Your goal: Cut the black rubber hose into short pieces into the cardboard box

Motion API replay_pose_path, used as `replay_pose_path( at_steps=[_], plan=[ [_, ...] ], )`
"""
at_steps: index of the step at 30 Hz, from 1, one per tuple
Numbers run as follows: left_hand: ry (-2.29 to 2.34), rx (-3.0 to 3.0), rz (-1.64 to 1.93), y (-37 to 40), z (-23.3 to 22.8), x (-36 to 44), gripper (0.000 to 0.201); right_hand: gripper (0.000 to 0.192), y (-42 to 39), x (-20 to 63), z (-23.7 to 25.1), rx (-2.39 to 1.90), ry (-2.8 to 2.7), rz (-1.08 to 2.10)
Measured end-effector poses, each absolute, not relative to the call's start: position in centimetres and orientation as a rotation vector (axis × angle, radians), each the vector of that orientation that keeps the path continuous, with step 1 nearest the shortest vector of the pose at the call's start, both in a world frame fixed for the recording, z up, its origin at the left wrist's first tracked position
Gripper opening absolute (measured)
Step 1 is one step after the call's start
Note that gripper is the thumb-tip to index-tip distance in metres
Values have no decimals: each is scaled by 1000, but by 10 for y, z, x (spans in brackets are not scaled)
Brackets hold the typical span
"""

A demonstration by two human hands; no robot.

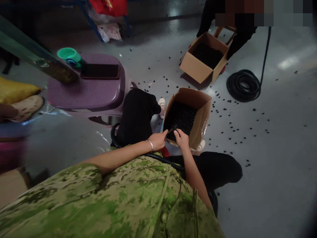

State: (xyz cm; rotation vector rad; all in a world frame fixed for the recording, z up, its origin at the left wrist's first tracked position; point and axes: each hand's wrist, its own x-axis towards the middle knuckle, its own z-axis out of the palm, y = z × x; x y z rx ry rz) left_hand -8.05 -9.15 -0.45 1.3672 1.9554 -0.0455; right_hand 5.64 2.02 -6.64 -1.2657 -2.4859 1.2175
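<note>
Both pinching one thin black piece (171, 130) over the near box (200, 115), left hand (158, 139) and right hand (181, 138) close above its dark fill, likely for easy dropping.

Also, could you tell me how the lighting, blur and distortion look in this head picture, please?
Head view: dim overall, with window glare on the grey floor at upper right; wide-lens bending curves the edges and darkens the corners; the left edge is smeared by blur, while both hands, left and right, at the near cardboard box are fairly sharp; a pixelated block covers the top right.
</note>
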Motion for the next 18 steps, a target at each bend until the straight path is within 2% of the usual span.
replay_pose_path(
  at_steps=[7, 18],
  plan=[
    [1960, 1466, -124, -90, -10, -76, 64, 39, 21, 58, -66, -1286, -2501, 1201],
    [1955, 1380, -61, -91, -5, -76, 64, 39, 19, 57, -63, -1295, -2474, 1171]
  ],
)
